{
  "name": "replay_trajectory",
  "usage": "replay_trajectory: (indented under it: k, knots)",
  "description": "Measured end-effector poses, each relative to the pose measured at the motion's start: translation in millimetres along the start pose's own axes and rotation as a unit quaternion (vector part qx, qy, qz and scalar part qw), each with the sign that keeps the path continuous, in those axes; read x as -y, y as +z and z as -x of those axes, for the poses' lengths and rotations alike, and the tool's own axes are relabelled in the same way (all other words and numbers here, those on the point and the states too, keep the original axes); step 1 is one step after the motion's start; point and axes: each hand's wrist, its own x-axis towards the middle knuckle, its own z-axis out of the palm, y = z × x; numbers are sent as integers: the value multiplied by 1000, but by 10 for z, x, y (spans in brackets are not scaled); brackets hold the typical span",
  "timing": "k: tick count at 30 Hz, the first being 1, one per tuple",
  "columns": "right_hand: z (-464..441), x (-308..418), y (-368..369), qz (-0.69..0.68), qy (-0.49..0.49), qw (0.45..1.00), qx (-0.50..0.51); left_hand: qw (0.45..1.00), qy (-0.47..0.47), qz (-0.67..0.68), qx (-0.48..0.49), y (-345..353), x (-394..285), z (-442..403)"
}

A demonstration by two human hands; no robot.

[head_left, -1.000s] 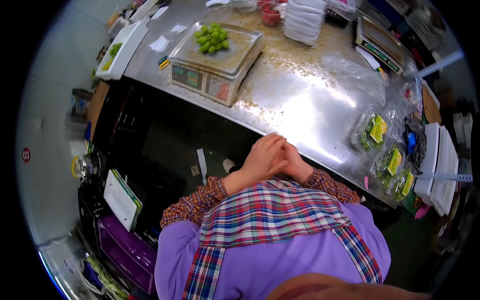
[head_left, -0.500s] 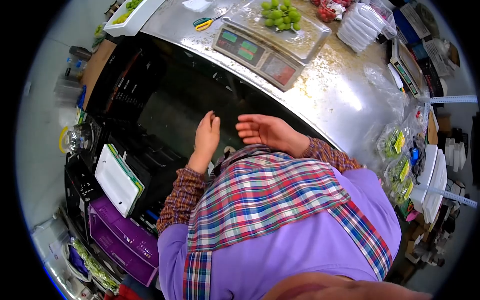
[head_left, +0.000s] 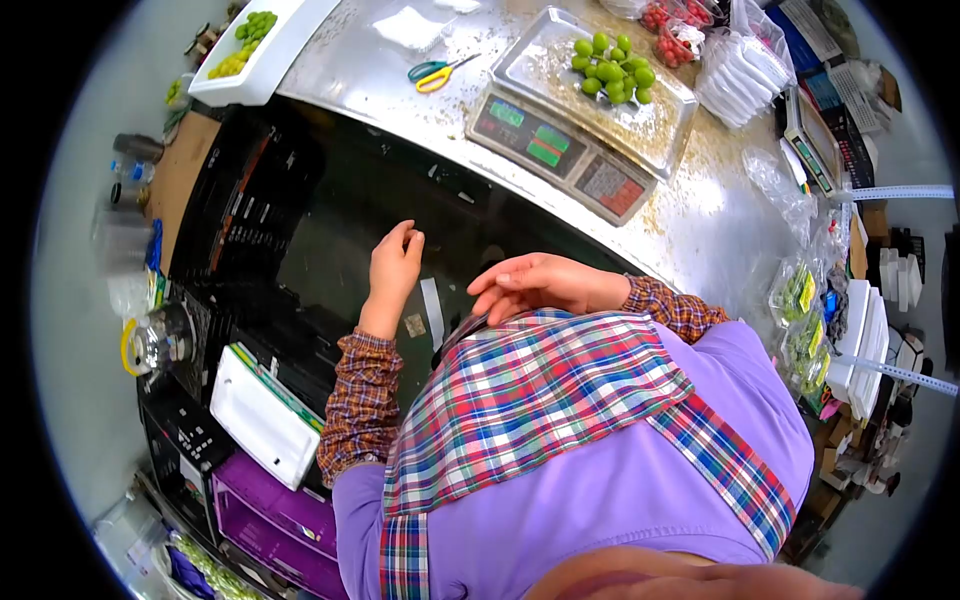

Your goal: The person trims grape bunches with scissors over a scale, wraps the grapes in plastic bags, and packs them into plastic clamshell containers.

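My left hand [head_left: 393, 272] is raised over the dark floor in front of my plaid apron [head_left: 540, 385], fingers loosely bent, nothing seen in it. My right hand [head_left: 548, 285] hovers close to the apron's upper edge, its fingers half curled and apart, holding nothing. Beyond my hands, on the metal table [head_left: 400, 90], stands a digital scale [head_left: 560, 150] with lit green displays. A bunch of green grapes [head_left: 612, 70] lies on the scale's clear tray [head_left: 530, 60]. To the left of the scale are scissors [head_left: 436, 75] with yellow and green handles.
A white foam box [head_left: 250, 75] of grapes sits at the table's left end. Stacked clear trays [head_left: 745, 80] and packed greens [head_left: 795, 320] are on the right. Black crates [head_left: 245, 200], a white foam lid [head_left: 262, 415] and a purple crate [head_left: 275, 500] stand left.
My right hand has turned and its fingers have curled inward, nearer the apron. My left hand has shifted slightly left. The view has shifted, so the table and scale appear lower and farther right.
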Motion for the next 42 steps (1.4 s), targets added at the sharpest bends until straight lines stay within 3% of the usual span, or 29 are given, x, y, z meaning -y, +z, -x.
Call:
replay_trajectory:
  k: [3,5,10,11,16,20,23,24,27,30,31,33,36,42]
  knots:
    - [-98,250,-209,54,-60,994,-69,1000,23,20,-7,-46,-70,-460]
    - [-173,486,-326,42,-68,995,-63,998,59,-31,-20,-113,-53,-837]
    - [-368,1060,-494,143,-130,981,-36,935,280,-213,-40,-327,-113,-2249]
    - [-393,1131,-545,154,-147,977,-29,929,267,-256,-9,-359,-154,-2561]
    - [-290,1333,-686,117,-186,973,-74,798,366,-477,43,-193,-124,-3987]
    - [-182,1246,-836,75,-205,967,-133,736,364,-545,167,27,76,-4679]
    - [-127,1222,-819,30,-222,960,-169,809,283,-455,240,122,165,-4847]
    - [-127,1203,-822,15,-236,956,-176,804,289,-462,239,115,122,-4894]
    - [-174,1199,-760,-10,-256,943,-212,874,233,-333,268,-12,-16,-4957]
    - [-297,1284,-656,17,-290,925,-246,964,88,3,252,-332,-186,-4991]
    - [-361,1323,-629,32,-300,918,-258,936,75,165,300,-486,-323,-4936]
    - [-538,1413,-569,45,-328,901,-281,800,32,469,373,-839,-524,-4759]
    - [-935,1673,-362,37,-353,877,-325,709,57,570,411,-1043,-394,-4641]
    - [-1961,2294,-146,48,-386,866,-315,642,-9,618,453,-1524,192,-4735]
